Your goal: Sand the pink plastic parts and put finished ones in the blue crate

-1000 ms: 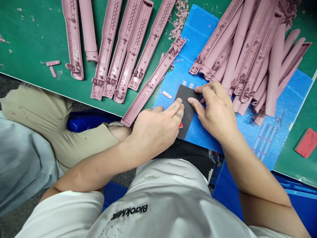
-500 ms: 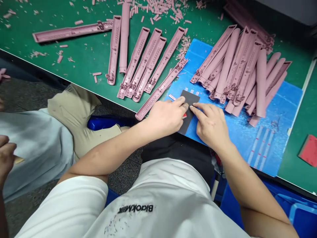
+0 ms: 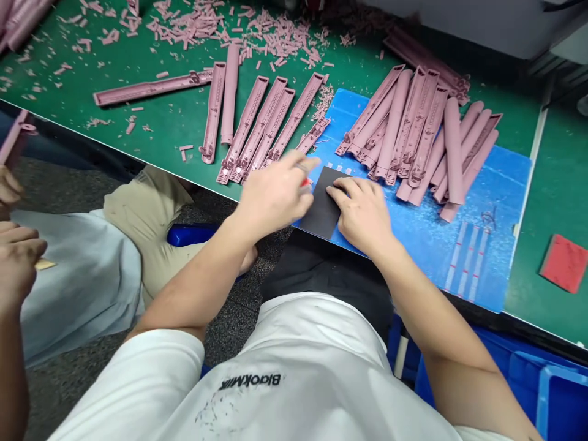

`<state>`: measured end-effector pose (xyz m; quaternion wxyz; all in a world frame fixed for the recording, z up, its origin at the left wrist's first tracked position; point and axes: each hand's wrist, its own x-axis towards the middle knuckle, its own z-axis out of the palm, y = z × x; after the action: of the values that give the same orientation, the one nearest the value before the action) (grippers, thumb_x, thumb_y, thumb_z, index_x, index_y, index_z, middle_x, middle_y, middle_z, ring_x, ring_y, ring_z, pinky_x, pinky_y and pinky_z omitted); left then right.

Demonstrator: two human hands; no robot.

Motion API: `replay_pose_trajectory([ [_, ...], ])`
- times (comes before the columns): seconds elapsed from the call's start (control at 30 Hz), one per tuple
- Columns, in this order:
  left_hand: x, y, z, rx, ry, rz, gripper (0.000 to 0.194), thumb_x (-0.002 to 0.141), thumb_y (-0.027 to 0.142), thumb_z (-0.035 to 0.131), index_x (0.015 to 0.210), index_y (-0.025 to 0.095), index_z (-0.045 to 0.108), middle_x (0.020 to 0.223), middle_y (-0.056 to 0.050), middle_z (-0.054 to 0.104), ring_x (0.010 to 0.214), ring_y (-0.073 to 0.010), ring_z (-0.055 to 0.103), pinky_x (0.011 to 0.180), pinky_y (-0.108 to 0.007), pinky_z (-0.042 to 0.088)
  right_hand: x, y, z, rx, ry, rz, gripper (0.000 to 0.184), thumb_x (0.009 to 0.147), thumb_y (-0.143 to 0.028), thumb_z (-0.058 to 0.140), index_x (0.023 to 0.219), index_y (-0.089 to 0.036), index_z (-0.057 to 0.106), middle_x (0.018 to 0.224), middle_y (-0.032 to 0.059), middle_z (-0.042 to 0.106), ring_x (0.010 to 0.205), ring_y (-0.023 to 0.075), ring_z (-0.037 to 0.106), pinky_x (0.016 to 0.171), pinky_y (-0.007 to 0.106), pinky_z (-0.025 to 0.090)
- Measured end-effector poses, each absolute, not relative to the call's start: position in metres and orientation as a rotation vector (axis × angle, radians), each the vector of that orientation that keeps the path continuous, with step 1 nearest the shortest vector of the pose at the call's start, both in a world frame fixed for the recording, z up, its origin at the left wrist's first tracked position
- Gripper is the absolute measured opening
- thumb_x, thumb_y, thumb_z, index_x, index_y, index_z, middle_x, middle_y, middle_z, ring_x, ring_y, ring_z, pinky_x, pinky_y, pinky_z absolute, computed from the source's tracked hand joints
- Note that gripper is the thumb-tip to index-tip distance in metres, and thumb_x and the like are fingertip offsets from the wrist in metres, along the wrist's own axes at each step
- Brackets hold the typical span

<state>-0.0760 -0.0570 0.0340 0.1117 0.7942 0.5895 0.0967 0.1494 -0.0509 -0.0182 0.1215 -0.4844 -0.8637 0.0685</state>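
My left hand [image 3: 277, 195] is raised just left of a black sheet [image 3: 318, 211], its fingers curled and partly blurred. A small red object [image 3: 305, 182] shows at those fingers; its shape is mostly hidden. My right hand [image 3: 365, 213] rests at the sheet's right side, fingers spread over its upper edge and surface. The sheet lies on a blue board [image 3: 390, 214] at the table's front edge. Beyond my left hand, a slim pink plastic shell [image 3: 315, 135] is partly covered by the hand. Small pale strips [image 3: 339, 168] lie just past the sheet.
A pile of pink shells [image 3: 404, 135] covers the board's back. More pink shells [image 3: 257, 131] lie on the green table [image 3: 160, 141], with pink scraps [image 3: 275, 37] behind. A red block [image 3: 564, 263] sits at right. A co-worker's hand [image 3: 18, 257] is at left.
My left hand has lifted off the black sheet and moved left, with the red object still showing. My right hand lies flatter on the sheet. The whole view has shifted.
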Motion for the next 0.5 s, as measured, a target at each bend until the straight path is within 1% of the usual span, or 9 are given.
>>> replay_pose_trajectory([
  [0.07,-0.088,-0.066,0.031,2.178,1.812,0.572,0.068,0.095,0.024,0.063,0.162,0.027,0.069,0.159,-0.01,0.068,0.142,-0.0361,0.069,0.116,-0.044,0.06,0.144,-0.048,-0.016,-1.423,-2.535,0.212,0.056,0.106,-0.007,0.048,0.15,-0.023,0.078,0.153,0.0153,0.075,0.144,0.0362,0.06,0.122,0.057,0.044],
  [0.13,-0.096,-0.081,0.023,2.042,1.748,0.773,0.067,0.09,0.025,0.066,0.157,0.024,0.072,0.153,-0.011,0.07,0.143,-0.0354,0.068,0.124,-0.045,0.056,0.14,-0.046,-0.015,-1.423,-2.521,0.208,0.056,0.107,-0.008,0.048,0.153,-0.023,0.076,0.153,0.016,0.075,0.142,0.0371,0.06,0.121,0.058,0.043],
  [0.17,-0.098,-0.089,0.017,1.964,1.696,0.846,0.065,0.089,0.025,0.067,0.153,0.023,0.074,0.148,-0.011,0.072,0.14,-0.0341,0.069,0.125,-0.046,0.055,0.139,-0.044,-0.015,-1.416,-2.518,0.215,0.056,0.107,-0.009,0.048,0.154,-0.022,0.076,0.152,0.0167,0.075,0.141,0.0377,0.06,0.12,0.058,0.043],
  [0.23,-0.099,-0.104,0.005,1.757,1.612,0.955,0.06,0.09,0.026,0.069,0.149,0.022,0.075,0.138,-0.01,0.077,0.126,-0.0293,0.074,0.118,-0.044,0.059,0.139,-0.04,-0.016,-1.392,-2.525,0.248,0.055,0.108,-0.011,0.047,0.153,-0.02,0.076,0.149,0.0182,0.075,0.137,0.0381,0.061,0.117,0.057,0.045],
  [0.3,-0.098,-0.115,-0.005,1.545,1.564,1.026,0.058,0.091,0.027,0.071,0.148,0.021,0.075,0.131,-0.009,0.079,0.104,-0.0228,0.076,0.102,-0.038,0.064,0.142,-0.036,-0.016,-1.388,-2.517,0.258,0.054,0.109,-0.014,0.047,0.155,-0.02,0.075,0.151,0.0185,0.074,0.137,0.0385,0.061,0.114,0.056,0.046],
  [0.33,-0.097,-0.119,-0.008,1.477,1.55,1.043,0.057,0.091,0.028,0.072,0.148,0.02,0.075,0.129,-0.008,0.079,0.096,-0.0203,0.075,0.096,-0.036,0.064,0.143,-0.035,-0.016,-1.4,-2.511,0.248,0.054,0.11,-0.016,0.047,0.157,-0.021,0.073,0.153,0.0184,0.073,0.138,0.0389,0.06,0.114,0.056,0.046],
  [0.37,-0.096,-0.121,-0.011,1.446,1.542,1.045,0.056,0.092,0.027,0.073,0.147,0.02,0.075,0.129,-0.008,0.08,0.092,-0.019,0.074,0.095,-0.035,0.063,0.143,-0.033,-0.016,-1.42,-2.513,0.239,0.053,0.111,-0.018,0.048,0.158,-0.021,0.072,0.155,0.0185,0.071,0.138,0.0393,0.059,0.113,0.055,0.046],
  [0.4,-0.095,-0.122,-0.012,1.45,1.539,1.04,0.055,0.091,0.026,0.074,0.146,0.019,0.076,0.128,-0.008,0.08,0.094,-0.0189,0.074,0.097,-0.035,0.062,0.143,-0.032,-0.016,-1.442,-2.527,0.235,0.052,0.111,-0.018,0.048,0.158,-0.021,0.072,0.156,0.0188,0.071,0.138,0.0396,0.058,0.113,0.055,0.047],
  [0.5,-0.092,-0.12,-0.012,1.528,1.538,1.019,0.054,0.09,0.024,0.076,0.143,0.02,0.079,0.126,-0.007,0.082,0.104,-0.0208,0.075,0.109,-0.036,0.059,0.137,-0.03,-0.014,-1.483,-2.58,0.256,0.051,0.11,-0.016,0.048,0.154,-0.018,0.074,0.155,0.0203,0.071,0.137,0.0401,0.059,0.114,0.057,0.046],
])
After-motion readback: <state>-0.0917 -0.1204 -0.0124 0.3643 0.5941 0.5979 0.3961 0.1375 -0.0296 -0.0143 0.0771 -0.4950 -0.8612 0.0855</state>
